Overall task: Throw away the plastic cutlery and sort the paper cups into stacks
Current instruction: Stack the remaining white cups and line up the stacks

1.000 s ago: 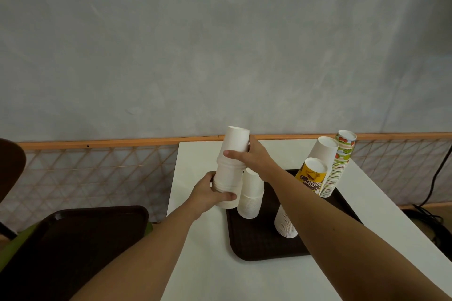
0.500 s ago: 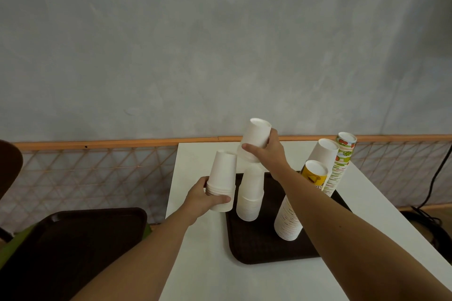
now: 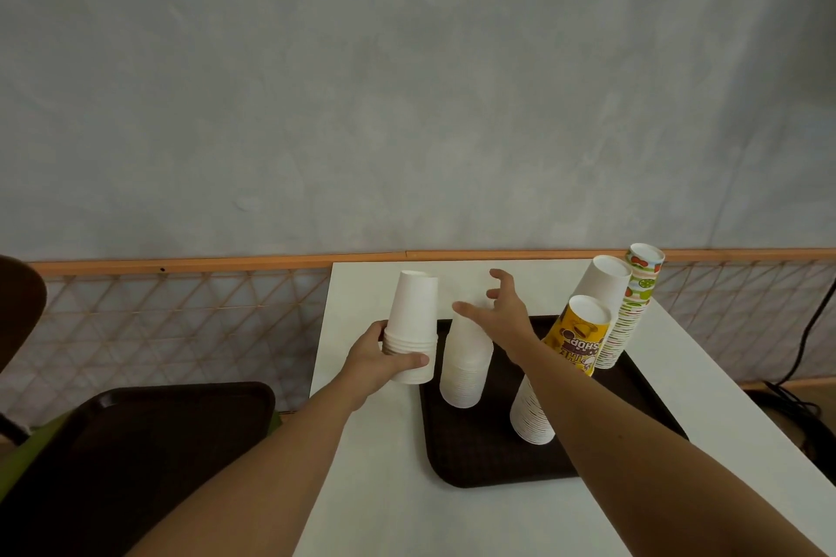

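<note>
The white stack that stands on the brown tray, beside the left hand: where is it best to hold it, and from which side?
Probably around the lower half of the white stack, where the nested rims form a ribbed band. Come from the right with the open right hand hovering above it; the left hand and its own cups crowd the left side. It stands upside down, narrowing upward, so a higher grip might lift off only the top cups.

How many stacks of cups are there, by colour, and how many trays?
Plain white stacks: 3 (held stack, short stack, tall leaning stack)
Yellow-topped stacks: 1
Fruit-pattern stacks: 1
Dark trays: 2 (on table, at left)
Total: 5 stacks, 2 trays
</note>
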A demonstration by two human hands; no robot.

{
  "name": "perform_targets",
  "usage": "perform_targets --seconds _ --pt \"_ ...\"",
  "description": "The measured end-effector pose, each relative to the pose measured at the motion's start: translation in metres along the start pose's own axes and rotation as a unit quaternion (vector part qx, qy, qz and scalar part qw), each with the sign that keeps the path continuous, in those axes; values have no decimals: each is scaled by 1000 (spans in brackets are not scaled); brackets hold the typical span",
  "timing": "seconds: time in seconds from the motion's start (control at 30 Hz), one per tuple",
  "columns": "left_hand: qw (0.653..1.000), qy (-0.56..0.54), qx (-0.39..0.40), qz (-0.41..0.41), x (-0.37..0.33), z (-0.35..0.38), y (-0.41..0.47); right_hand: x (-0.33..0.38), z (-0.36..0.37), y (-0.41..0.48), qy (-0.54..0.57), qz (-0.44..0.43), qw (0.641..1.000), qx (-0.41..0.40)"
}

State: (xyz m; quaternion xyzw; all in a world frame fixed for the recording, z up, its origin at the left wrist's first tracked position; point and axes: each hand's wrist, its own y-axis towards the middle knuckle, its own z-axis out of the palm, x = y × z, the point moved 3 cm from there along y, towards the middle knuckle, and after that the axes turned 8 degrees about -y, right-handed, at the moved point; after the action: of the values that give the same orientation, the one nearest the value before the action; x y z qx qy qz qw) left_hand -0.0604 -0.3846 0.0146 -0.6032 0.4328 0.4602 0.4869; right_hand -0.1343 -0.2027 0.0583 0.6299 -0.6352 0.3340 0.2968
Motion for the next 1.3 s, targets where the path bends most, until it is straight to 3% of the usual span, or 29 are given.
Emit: perform_targets --seconds 0.17,0.27,0.57,0.9,1.3 --pt "1000 5 0 4 -4 1 1 26 -2 -6 15 -93 995 -44" --pt "1000 7 -3 9 -8 3 2 39 5 -13 36 -135 990 -6" --pt "999 -10 2 34 -24 3 -1 45 31 -20 27 -70 986 147" --pt "998 -17 49 18 -18 2 -7 43 31 -17 61 -52 987 138" --pt "999 -8 39 17 -8 4 -8 57 9 -7 101 -51 987 114"
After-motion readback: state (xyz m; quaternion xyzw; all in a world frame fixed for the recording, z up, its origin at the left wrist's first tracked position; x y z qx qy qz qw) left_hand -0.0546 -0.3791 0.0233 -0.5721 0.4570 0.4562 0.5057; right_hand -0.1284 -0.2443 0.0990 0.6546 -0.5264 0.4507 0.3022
